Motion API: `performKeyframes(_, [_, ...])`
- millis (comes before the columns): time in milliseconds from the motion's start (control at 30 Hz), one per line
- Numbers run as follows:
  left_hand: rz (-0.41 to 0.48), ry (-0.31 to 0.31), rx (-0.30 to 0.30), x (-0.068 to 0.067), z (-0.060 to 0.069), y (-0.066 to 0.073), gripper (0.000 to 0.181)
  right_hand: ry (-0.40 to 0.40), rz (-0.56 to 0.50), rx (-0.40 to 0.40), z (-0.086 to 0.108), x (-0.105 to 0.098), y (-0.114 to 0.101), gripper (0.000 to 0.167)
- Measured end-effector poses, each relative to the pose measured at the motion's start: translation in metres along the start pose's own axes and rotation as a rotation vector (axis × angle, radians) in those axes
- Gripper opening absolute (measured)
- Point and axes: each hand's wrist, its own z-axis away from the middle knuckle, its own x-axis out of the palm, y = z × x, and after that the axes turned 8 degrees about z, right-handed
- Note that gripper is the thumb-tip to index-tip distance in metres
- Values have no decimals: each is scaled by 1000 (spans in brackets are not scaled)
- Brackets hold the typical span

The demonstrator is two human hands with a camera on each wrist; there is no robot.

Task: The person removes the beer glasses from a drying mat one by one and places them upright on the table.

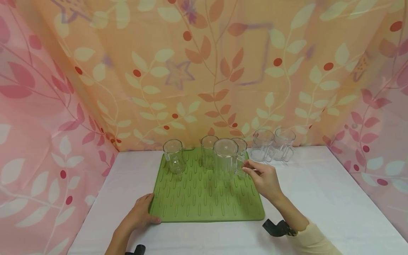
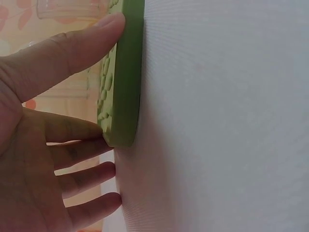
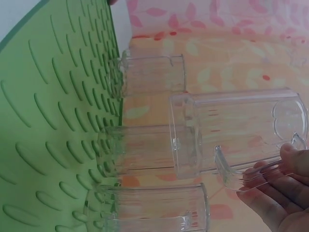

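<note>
Right hand pinches a clear mug by its handle, probably for control. Left hand, unclenched, touches the green mat, steadying it I guess.

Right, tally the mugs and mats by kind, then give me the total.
Clear mugs: 6
Green mat: 1
Total: 7
</note>
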Motion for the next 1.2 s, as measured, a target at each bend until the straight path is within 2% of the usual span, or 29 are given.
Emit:
performKeyframes(367, [-3, 8, -4, 0, 0, 1, 108, 8, -5, -56, -9, 0, -1, 14])
performKeyframes(567, [-7, 8, 5, -1, 1, 2, 108, 16, 8, -102, -12, -2, -1, 21])
performKeyframes(833, [17, 7, 5, 0, 1, 1, 109, 45, 59, -235, -18, -6, -2, 26])
performKeyframes(1200, [7, -2, -1, 1, 1, 0, 109, 89, 146, -346, -24, -12, -5, 28])
